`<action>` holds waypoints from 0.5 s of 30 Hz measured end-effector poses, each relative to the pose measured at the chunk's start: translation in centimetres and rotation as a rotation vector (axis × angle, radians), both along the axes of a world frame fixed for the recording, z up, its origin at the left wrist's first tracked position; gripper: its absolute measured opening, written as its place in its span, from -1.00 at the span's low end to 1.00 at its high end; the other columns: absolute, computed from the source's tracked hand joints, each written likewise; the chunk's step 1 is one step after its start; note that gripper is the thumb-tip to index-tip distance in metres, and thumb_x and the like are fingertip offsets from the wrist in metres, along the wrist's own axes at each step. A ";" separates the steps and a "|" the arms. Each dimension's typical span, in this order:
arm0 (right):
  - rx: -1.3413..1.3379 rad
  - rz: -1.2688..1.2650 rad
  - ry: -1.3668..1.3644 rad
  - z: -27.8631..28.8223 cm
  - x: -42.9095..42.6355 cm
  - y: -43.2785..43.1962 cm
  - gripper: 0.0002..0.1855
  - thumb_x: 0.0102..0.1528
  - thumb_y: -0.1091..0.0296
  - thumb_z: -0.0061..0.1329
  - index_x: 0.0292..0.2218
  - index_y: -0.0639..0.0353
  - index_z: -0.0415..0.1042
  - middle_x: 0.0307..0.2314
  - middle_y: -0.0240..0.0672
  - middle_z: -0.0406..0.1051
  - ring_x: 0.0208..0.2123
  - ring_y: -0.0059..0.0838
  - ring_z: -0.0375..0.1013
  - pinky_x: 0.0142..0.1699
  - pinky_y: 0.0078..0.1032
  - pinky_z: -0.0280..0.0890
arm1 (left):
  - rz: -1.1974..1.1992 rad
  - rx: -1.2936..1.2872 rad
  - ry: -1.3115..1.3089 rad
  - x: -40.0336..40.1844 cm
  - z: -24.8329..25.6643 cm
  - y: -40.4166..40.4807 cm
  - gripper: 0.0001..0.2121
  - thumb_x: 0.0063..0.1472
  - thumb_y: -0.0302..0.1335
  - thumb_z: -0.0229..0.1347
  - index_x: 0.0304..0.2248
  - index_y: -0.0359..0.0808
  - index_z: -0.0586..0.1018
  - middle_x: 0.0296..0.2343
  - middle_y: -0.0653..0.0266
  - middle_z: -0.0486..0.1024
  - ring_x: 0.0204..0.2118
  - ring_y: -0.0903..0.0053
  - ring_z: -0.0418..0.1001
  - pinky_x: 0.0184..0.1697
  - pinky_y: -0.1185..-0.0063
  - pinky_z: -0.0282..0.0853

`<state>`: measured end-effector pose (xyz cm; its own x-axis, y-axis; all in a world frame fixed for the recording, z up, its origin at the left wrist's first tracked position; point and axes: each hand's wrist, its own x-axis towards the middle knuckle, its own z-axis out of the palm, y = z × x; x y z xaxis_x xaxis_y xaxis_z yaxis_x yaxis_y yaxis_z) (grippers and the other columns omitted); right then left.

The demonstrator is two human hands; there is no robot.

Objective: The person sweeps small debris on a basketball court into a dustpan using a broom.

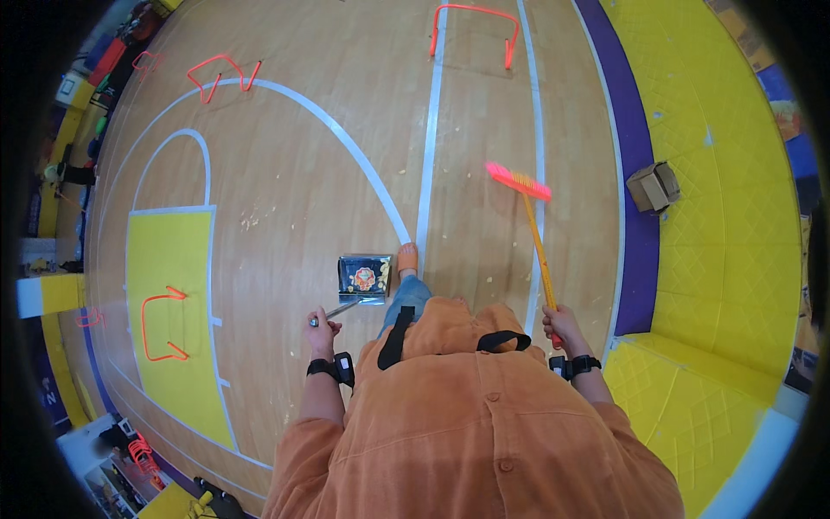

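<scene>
My left hand (321,333) grips the metal handle of a dark dustpan (350,266), which is low in front of me beside my left foot. Pale scraps and a printed patterned patch show in the pan. In my right hand (563,326) is the yellow handle of a broom (539,259). Its red and pink bristle head (519,181) is farther forward on the right; whether it touches the floor I cannot tell. Small pale scraps (249,222) lie scattered on the wood-look floor (311,194), some in a cluster left of the dustpan.
Orange-red hurdles stand ahead (476,9), at front left (224,58) and on the yellow court area (144,324). A cardboard box (652,187) sits by the yellow padded wall (720,194) on the right. Shelves with gear (117,483) are at lower left.
</scene>
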<state>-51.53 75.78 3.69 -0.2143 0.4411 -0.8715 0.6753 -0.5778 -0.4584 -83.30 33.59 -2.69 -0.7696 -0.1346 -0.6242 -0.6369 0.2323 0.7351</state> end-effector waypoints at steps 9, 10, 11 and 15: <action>-0.051 0.167 -0.047 0.1 -9.2 -1.5 -0.82 0.05 0.28 -0.12 -0.45 0.14 0.18 -0.73 -0.47 0.17 -0.78 -0.66 0.12 -0.69 -0.63 0.08 | -0.184 0.027 -0.032 -9.2 -1.4 4.9 -0.78 0.16 -0.29 -0.02 -0.48 -0.29 0.36 -0.76 0.34 0.32 -0.73 0.60 0.38 -0.68 0.69 0.30; -0.060 0.195 -0.025 1.2 -10.5 -1.7 -0.82 0.05 0.28 -0.12 -0.46 0.14 0.19 -0.74 -0.50 0.15 -0.79 -0.67 0.10 -0.69 -0.66 0.05 | -0.184 0.036 -0.039 -10.0 -1.9 4.8 -0.78 0.15 -0.29 -0.02 -0.48 -0.29 0.36 -0.76 0.35 0.32 -0.73 0.60 0.38 -0.68 0.69 0.30; -0.095 0.198 -0.018 2.6 -11.7 -1.7 -0.83 0.05 0.28 -0.12 -0.45 0.13 0.20 -0.74 -0.51 0.14 -0.79 -0.68 0.09 -0.69 -0.67 0.04 | -0.184 0.045 -0.046 -10.7 -2.3 4.7 -0.78 0.15 -0.29 -0.01 -0.49 -0.29 0.36 -0.77 0.35 0.32 -0.73 0.61 0.39 -0.68 0.69 0.30; -0.177 0.178 0.069 3.3 -14.5 -1.0 -0.87 0.06 0.28 -0.13 -0.41 0.09 0.22 -0.75 -0.56 0.11 -0.80 -0.73 0.05 -0.71 -0.71 -0.03 | -0.245 0.117 -0.011 -14.0 -3.5 5.4 -0.79 0.15 -0.34 -0.01 -0.53 -0.30 0.36 -0.79 0.37 0.29 -0.76 0.62 0.36 -0.71 0.69 0.28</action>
<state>-66.04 74.76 6.98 -0.3364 0.2332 -0.9124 0.7441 -0.5279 -0.4093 -97.30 38.98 -6.23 -0.7636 0.1281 -0.6328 -0.5800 0.2946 0.7595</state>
